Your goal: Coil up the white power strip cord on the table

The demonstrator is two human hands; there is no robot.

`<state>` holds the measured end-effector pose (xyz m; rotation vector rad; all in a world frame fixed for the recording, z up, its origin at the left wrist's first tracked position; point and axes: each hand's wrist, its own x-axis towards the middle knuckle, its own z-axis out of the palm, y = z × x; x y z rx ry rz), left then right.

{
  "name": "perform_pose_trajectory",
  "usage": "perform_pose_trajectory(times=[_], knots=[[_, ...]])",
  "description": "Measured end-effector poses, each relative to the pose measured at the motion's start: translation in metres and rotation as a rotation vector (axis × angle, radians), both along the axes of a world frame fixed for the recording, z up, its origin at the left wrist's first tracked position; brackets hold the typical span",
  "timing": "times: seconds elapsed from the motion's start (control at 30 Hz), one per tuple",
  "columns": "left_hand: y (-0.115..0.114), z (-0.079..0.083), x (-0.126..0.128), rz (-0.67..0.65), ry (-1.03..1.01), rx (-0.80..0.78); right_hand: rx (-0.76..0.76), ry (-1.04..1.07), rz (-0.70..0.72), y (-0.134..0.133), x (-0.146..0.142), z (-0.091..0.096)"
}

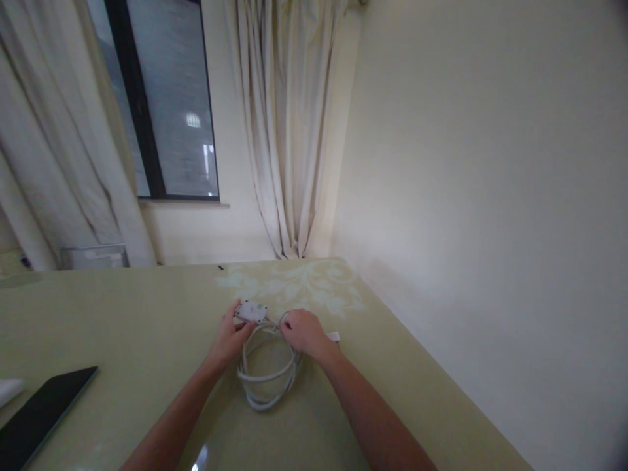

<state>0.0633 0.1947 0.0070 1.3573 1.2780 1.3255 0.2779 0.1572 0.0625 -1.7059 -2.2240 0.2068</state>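
Note:
A coil of thick pale cable (262,378) lies in several loops on the table. At its far end is a small white power strip (252,311), flat-faced with dark spots near its corners. My left hand (234,335) grips this strip by its left and near sides, thumb along the near edge. Just to the right, my right hand (303,330) pinches the cable close to where it joins the strip, at the top of the loops. A white end piece (333,337) shows partly behind my right wrist; the wrist hides how it connects.
The glossy pale green table (147,327) has a white floral pattern at its far right corner. A flat black device (46,412) and a white object (10,390) lie at the left. A tiny dark item (220,267) sits by the far edge. A wall (466,229) borders the right side.

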Motion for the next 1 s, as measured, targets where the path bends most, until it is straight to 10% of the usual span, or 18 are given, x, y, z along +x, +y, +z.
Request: perform_pose_trajectory(times=[0.27,0.47,0.63,0.83,1.0], knots=[[-0.037,0.071,0.011,-0.089,-0.135,0.216,-0.027,0.495,-0.002,0.008,-0.008,0.012],[-0.064,0.112,0.033,-0.207,-0.133,0.241,-0.036,0.599,0.459,-0.011,0.022,0.067],[-0.069,0.11,0.036,-0.223,0.089,0.15,0.002,0.625,0.328,-0.011,0.029,0.074],[-0.083,0.102,0.03,-0.846,0.919,0.031,0.041,0.795,0.065,0.013,0.036,0.054],[-0.08,0.103,0.031,-0.749,0.865,0.17,-0.106,0.918,0.049,0.024,0.036,0.04]])
